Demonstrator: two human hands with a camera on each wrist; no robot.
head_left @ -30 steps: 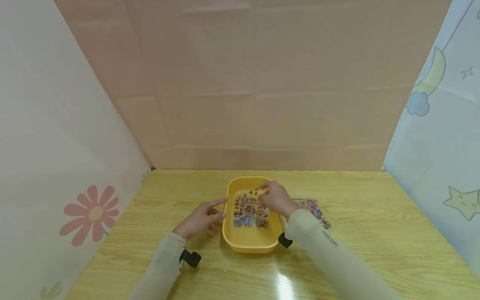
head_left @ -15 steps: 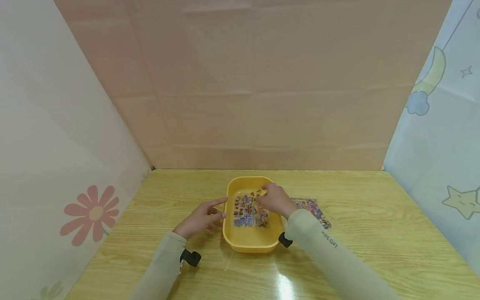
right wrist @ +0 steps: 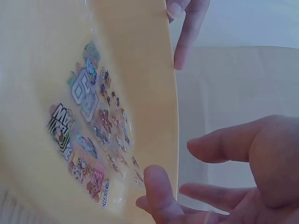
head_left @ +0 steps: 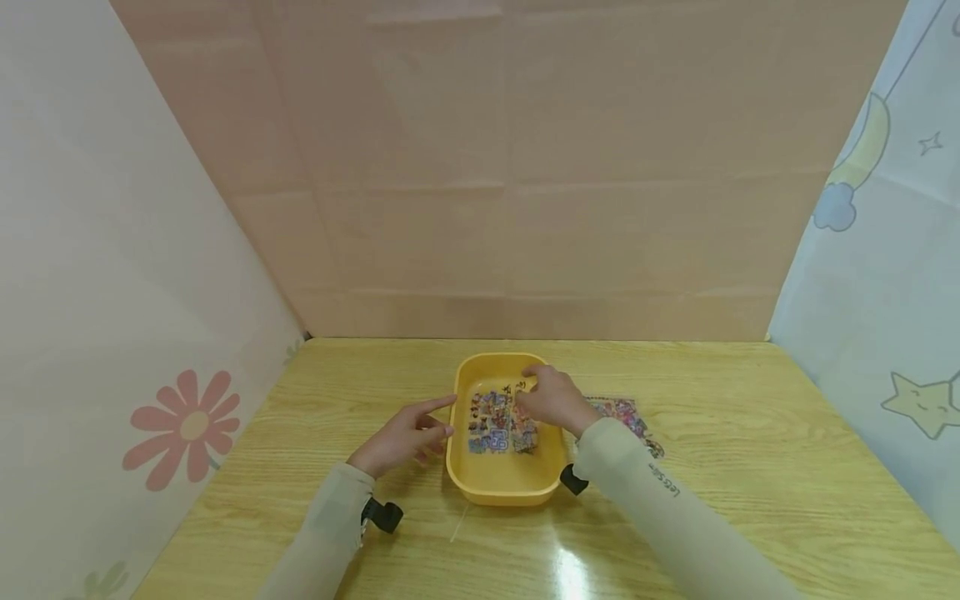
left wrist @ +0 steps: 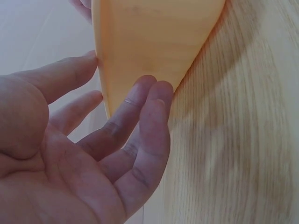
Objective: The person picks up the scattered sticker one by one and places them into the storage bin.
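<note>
A yellow plastic basin (head_left: 502,482) sits on the table. Several colourful cartoon stickers (head_left: 489,421) lie inside it, grouped on its floor; the right wrist view shows the printed stickers (right wrist: 86,95) closer. My left hand (head_left: 405,437) is at the basin's left side. In the left wrist view, fingertips of the left hand (left wrist: 107,144) touch the rim and the outer wall, with the fingers loosely bent. My right hand (head_left: 557,400) reaches over the right rim, covering part of the stickers. In the right wrist view, the right hand (right wrist: 233,172) has spread fingers, one fingertip close to the stickers' edge, nothing visibly held.
A colourful sticker sheet (head_left: 626,417) lies on the table right of the basin, partly behind the right forearm. The wood-grain table (head_left: 750,467) is bounded by a tan backdrop (head_left: 525,208) and printed side panels. Each wrist carries a black camera (head_left: 384,516).
The small dark figures at the far end of the stickers have shifted slightly right. My right hand has dipped a little; the left hand keeps its place at the rim.
</note>
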